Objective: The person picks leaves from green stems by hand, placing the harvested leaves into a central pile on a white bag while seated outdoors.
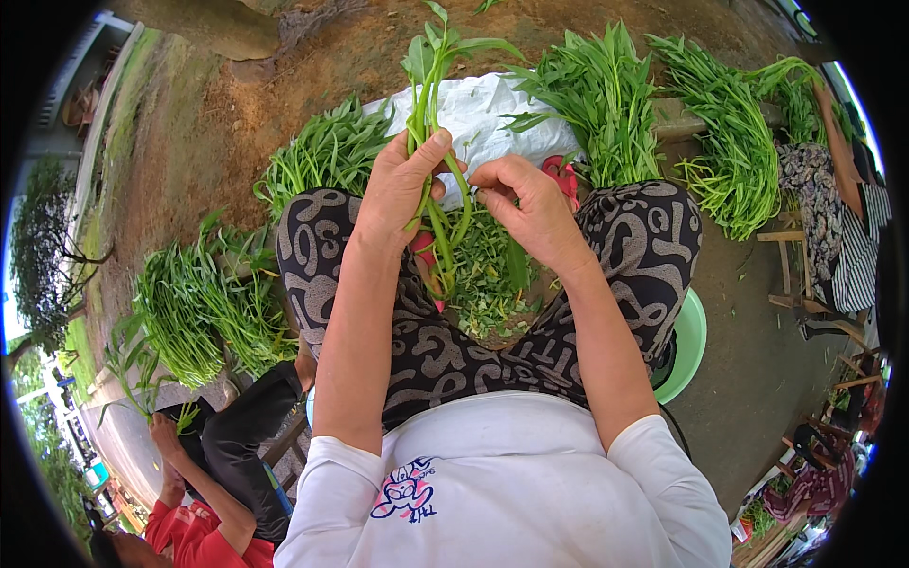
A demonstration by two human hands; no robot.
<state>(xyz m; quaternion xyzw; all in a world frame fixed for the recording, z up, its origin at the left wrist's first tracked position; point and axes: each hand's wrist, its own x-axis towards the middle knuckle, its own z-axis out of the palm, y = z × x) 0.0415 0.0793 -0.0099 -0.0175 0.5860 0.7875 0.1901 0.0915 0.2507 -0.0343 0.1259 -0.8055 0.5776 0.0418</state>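
My left hand (402,185) is closed around a small bunch of water spinach (431,71), leaves pointing away from me and stems hanging below the fist. Thumb and fingers of my right hand (532,204) are pinched together beside those stems, at about the same height. A tiny pale or shiny bit shows at the fingertips, too small to name. Beneath both hands, between my knees, lies a heap of cut leaves and stem bits (488,275). Beyond them a white plastic sack (483,109) is spread on the ground.
Leafy green bundles lie left of the sack (327,151), right of it (611,109), farther right (729,142) and at left (194,312). A light green basin (691,350) stands by my right thigh. A person in red (204,530) holds greens at left; another person (857,251) sits far right.
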